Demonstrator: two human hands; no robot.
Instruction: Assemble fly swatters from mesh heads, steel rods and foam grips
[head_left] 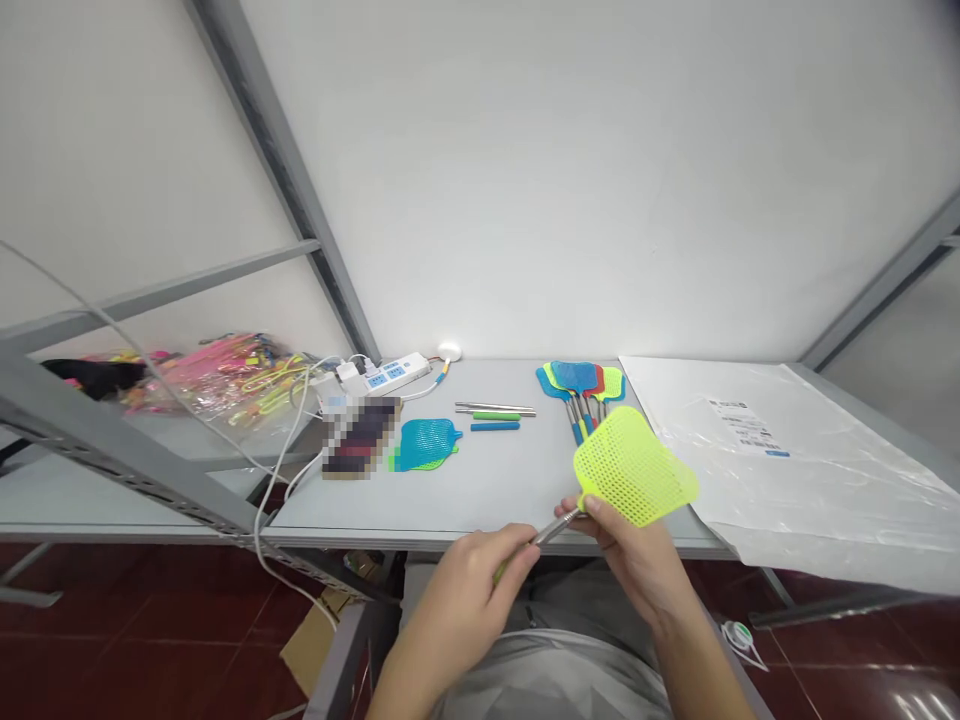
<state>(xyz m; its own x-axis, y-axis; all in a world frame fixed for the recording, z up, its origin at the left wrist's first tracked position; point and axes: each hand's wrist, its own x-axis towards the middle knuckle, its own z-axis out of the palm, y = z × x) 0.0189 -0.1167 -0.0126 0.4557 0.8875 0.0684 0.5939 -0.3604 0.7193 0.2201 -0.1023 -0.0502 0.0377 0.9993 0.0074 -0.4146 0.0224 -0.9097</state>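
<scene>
A yellow-green fly swatter with a perforated paddle and a metal rod is held between my two hands at the table's front edge. My left hand is closed around its handle end, which my fingers mostly cover. Near the base of the paddle, my right hand pinches the swatter, thumb on top. Beyond it lies a bunch of fly swatters with blue, yellow-green and red paddles. Two loose paddles, a blue paddle over a green one, rest left of metal rods, a green tube and a blue tube.
A white power strip with cables sits at the back left, beside a blurred-out phone-shaped object. Plastic-wrapped colourful goods lie farther left behind the grey metal frame. A white plastic bag with a label covers the right side.
</scene>
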